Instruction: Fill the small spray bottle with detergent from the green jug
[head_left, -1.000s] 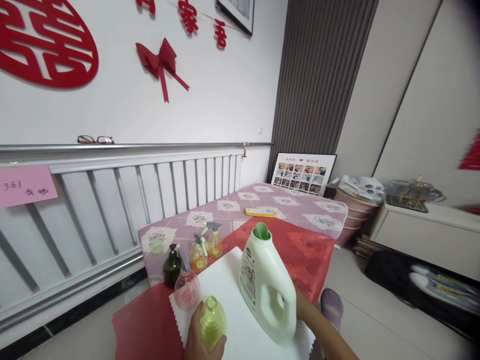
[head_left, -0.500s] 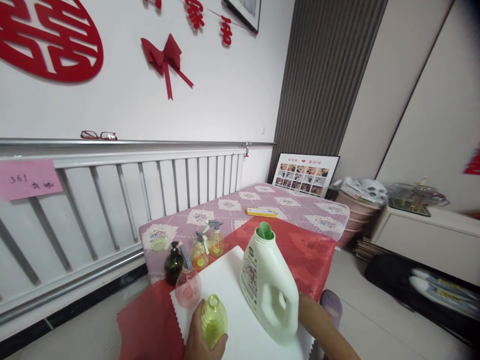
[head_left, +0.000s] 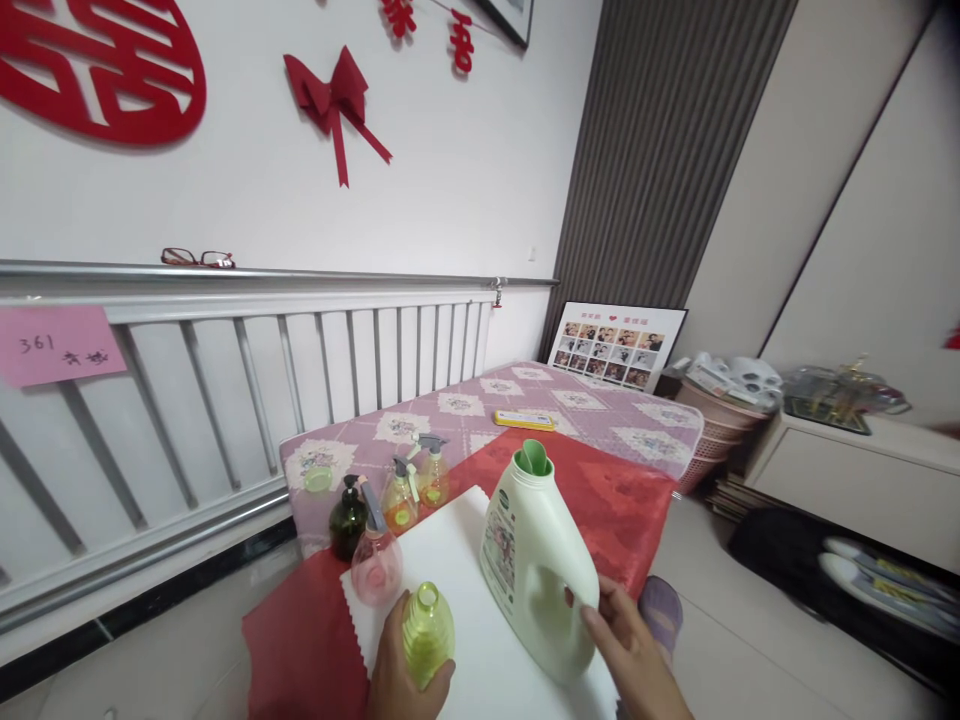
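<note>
Gripping small yellow-green bottle (head_left: 427, 633) w/ left hand (head_left: 397, 675), fingers wrapped round lower body, bottle upright, mouth open at top, no cap visible. Resting on white mat (head_left: 457, 560) near front edge. Touching big white detergent jug (head_left: 536, 565) w/ right hand (head_left: 630, 655), fingertips (head_left: 592, 615) pressing at handle side, hand loosely curled, not closing round handle; full grip not clear. Standing upright, jug w/ green pour spout (head_left: 534, 457) at top, long axis vertical, slightly leaning. Sitting just right of small bottle, near but apart. Lying closer to jug: right hand; closer to small bottle: left. Standing further back-left on red cloth (head_left: 630, 500): pink round sprayer (head_left: 376, 565), dark green pump bottle (head_left: 348, 520), two yellowish spray bottles (head_left: 416, 487). Lying well behind on purple quilt (head_left: 570, 405): yellow flat item (head_left: 524, 419).
</note>
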